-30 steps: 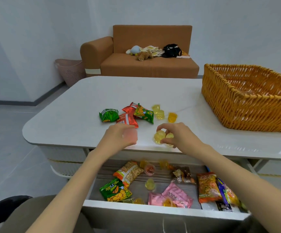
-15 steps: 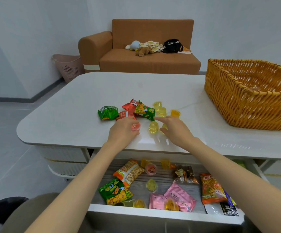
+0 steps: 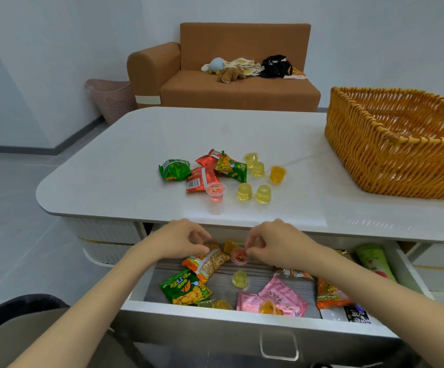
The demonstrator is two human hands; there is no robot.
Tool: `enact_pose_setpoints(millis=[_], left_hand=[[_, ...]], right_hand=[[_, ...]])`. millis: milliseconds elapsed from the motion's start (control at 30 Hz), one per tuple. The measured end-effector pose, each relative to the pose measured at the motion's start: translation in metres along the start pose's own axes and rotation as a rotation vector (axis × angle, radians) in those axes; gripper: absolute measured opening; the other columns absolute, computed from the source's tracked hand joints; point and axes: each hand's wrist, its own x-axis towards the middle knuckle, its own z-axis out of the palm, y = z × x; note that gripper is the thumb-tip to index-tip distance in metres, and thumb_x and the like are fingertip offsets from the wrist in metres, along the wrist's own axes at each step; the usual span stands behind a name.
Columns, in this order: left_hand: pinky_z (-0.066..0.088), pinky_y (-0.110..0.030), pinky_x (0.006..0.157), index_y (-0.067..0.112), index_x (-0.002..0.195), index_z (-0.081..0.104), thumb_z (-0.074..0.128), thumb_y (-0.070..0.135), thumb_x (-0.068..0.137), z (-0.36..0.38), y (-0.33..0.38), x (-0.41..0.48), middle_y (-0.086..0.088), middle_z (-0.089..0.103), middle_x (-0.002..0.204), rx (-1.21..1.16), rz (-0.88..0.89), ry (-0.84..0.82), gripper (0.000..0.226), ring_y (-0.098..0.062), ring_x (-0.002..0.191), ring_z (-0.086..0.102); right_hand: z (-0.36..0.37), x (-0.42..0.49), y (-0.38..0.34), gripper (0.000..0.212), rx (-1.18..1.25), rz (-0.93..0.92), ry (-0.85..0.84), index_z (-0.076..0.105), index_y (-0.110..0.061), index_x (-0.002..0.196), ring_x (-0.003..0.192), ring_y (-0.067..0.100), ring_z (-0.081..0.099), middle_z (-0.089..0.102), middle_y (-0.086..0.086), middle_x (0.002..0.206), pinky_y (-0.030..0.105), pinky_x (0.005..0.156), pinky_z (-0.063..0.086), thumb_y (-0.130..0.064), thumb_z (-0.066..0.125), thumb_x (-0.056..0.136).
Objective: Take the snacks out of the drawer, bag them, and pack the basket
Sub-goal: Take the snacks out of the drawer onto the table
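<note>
At the far end of the drawer (image 3: 189,313), the right hand (image 3: 276,245) pinches the pink jelly cup (image 3: 239,257) in a narrow grip, while the left hand (image 3: 178,241) beside it curls, its grip unclear.

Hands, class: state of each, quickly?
Left hand: fingers curled at the orange striped snack packet; grip cannot be told.
Right hand: pinches the small red jelly cup.

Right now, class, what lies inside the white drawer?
In the white drawer lie a green snack packet, an orange packet, pink packets and yellow jelly cups. The right hand pinches a red jelly cup. The right forearm hides whatever lies beneath it.
</note>
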Motion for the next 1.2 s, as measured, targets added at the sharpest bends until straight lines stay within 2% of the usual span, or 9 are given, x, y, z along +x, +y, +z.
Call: enact_pose_setpoints(millis=[200, 367, 467, 667, 833, 900, 967, 1067, 1200], left_hand=[[0.042, -0.031, 0.104, 0.016, 0.147, 0.033, 0.069, 0.036, 0.086, 0.049, -0.035, 0.028, -0.004, 0.045, 0.146, 0.141, -0.163, -0.208, 0.073, -0.02, 0.128, 0.047], [0.031, -0.04, 0.114, 0.023, 0.153, 0.001, 0.073, 0.042, 0.08, 0.075, -0.053, 0.047, -0.014, 0.018, 0.155, 0.093, -0.24, -0.331, 0.105, -0.03, 0.141, 0.026], [0.025, -0.045, 0.116, 0.026, 0.153, -0.006, 0.077, 0.043, 0.076, 0.082, -0.055, 0.052, -0.015, 0.005, 0.157, 0.179, -0.262, -0.381, 0.115, -0.035, 0.144, 0.015], [0.022, -0.049, 0.116, 0.029, 0.153, -0.004, 0.083, 0.044, 0.068, 0.089, -0.06, 0.064, -0.015, 0.007, 0.158, 0.231, -0.274, -0.36, 0.122, -0.037, 0.145, 0.01], [0.031, -0.039, 0.113, 0.025, 0.153, 0.007, 0.085, 0.038, 0.067, 0.094, -0.065, 0.067, -0.007, 0.032, 0.154, 0.135, -0.171, -0.227, 0.117, -0.028, 0.139, 0.032], [0.037, -0.036, 0.109, 0.028, 0.152, 0.016, 0.085, 0.033, 0.068, 0.094, -0.067, 0.067, -0.004, 0.039, 0.15, 0.054, -0.123, -0.144, 0.109, -0.024, 0.135, 0.039], [0.039, -0.034, 0.106, 0.029, 0.149, 0.027, 0.085, 0.03, 0.069, 0.093, -0.067, 0.066, -0.002, 0.044, 0.146, 0.017, -0.085, -0.066, 0.099, -0.022, 0.131, 0.043], [0.041, -0.036, 0.104, 0.029, 0.142, 0.044, 0.084, 0.03, 0.069, 0.089, -0.065, 0.064, -0.003, 0.053, 0.138, -0.005, -0.045, 0.021, 0.083, -0.024, 0.127, 0.047], [0.045, -0.034, 0.099, 0.028, 0.134, 0.054, 0.081, 0.024, 0.073, 0.078, -0.055, 0.053, 0.0, 0.062, 0.127, 0.045, 0.02, 0.0, 0.067, -0.02, 0.119, 0.054]], right_hand=[[0.049, 0.029, 0.004, 0.029, -0.138, -0.051, -0.275, 0.066, -0.02, 0.117, 0.103, 0.021, 0.061, 0.065, 0.001, 0.117, 0.035, 0.086, 0.052, -0.02, 0.057, 0.089], [0.073, 0.041, 0.024, 0.038, -0.124, -0.059, -0.339, 0.057, -0.016, 0.129, 0.105, 0.023, 0.059, 0.061, 0.003, 0.123, 0.027, 0.078, 0.048, -0.022, 0.058, 0.092], [0.087, 0.043, 0.041, 0.047, -0.094, -0.056, -0.348, 0.052, -0.017, 0.132, 0.107, 0.024, 0.057, 0.059, 0.007, 0.126, 0.031, 0.083, 0.05, -0.021, 0.065, 0.087], [0.109, 0.042, 0.054, 0.074, -0.053, -0.075, -0.424, 0.039, -0.034, 0.139, 0.118, 0.025, 0.046, 0.041, 0.006, 0.135, 0.032, 0.093, 0.047, -0.023, 0.077, 0.077], [0.115, 0.046, 0.055, 0.081, -0.106, -0.061, -0.489, 0.036, -0.036, 0.137, 0.115, 0.029, 0.046, 0.033, 0.006, 0.135, 0.036, 0.094, 0.048, -0.033, 0.083, 0.071], [0.115, 0.048, 0.056, 0.081, -0.113, -0.057, -0.494, 0.038, -0.037, 0.134, 0.109, 0.025, 0.046, 0.037, 0.004, 0.127, 0.033, 0.088, 0.047, -0.033, 0.085, 0.068], [0.114, 0.049, 0.056, 0.076, -0.108, -0.061, -0.48, 0.043, -0.034, 0.131, 0.104, 0.02, 0.044, 0.042, 0.0, 0.121, 0.03, 0.081, 0.044, -0.032, 0.085, 0.067], [0.115, 0.049, 0.06, 0.06, -0.061, -0.062, -0.436, 0.053, -0.03, 0.124, 0.107, 0.019, 0.048, 0.05, 0.001, 0.125, 0.031, 0.085, 0.046, -0.029, 0.082, 0.072], [0.118, 0.048, 0.065, 0.029, 0.016, -0.045, -0.275, 0.067, -0.02, 0.11, 0.103, 0.018, 0.057, 0.061, 0.002, 0.116, 0.032, 0.091, 0.05, -0.026, 0.074, 0.082]])
